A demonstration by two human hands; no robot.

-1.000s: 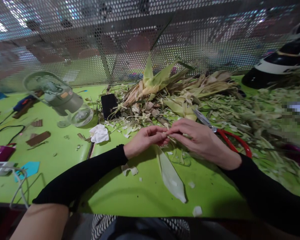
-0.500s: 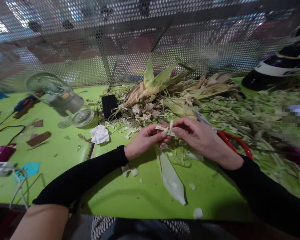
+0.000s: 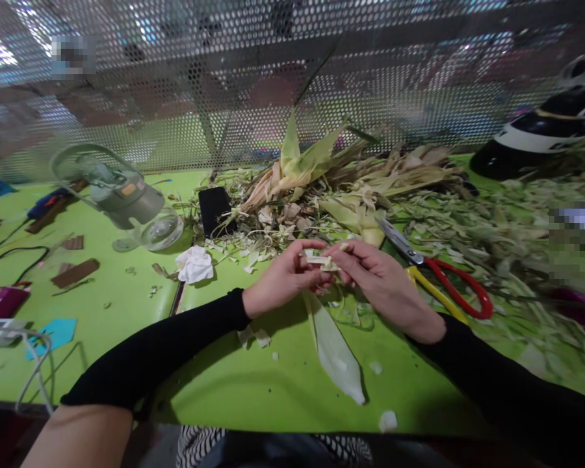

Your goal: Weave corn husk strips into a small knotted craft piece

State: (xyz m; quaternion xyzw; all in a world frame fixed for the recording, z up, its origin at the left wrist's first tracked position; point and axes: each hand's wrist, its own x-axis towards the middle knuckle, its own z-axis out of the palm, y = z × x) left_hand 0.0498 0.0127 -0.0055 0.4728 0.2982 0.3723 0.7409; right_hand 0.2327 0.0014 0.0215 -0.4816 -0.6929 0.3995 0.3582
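Note:
Between my fingertips is a small pale piece of folded corn husk [image 3: 318, 260]. My left hand [image 3: 285, 276] pinches its left side, thumb below and fingers curled behind. My right hand [image 3: 370, 266] grips its right end between thumb and forefinger. Below them a broad pale green husk leaf [image 3: 335, 354] lies on the green table. Just right of my right hand are scissors with red handles [image 3: 436, 266], and a tool with a yellow handle [image 3: 433, 292] is partly covered by the hand. Exactly how the piece is folded is too small to tell.
Behind my hands spreads a heap of corn husks [image 3: 302, 169] with scraps. A black phone [image 3: 215, 209] lies at its left. Further left are a crumpled white tissue [image 3: 195, 264], a tipped green-lidded bottle [image 3: 131, 201] and cables. A perforated metal screen [image 3: 244, 78] stands behind.
My fingers have shifted on the husk piece, which now lies more level. The right hand has moved slightly left and down, uncovering more of the scissors and the yellow handle.

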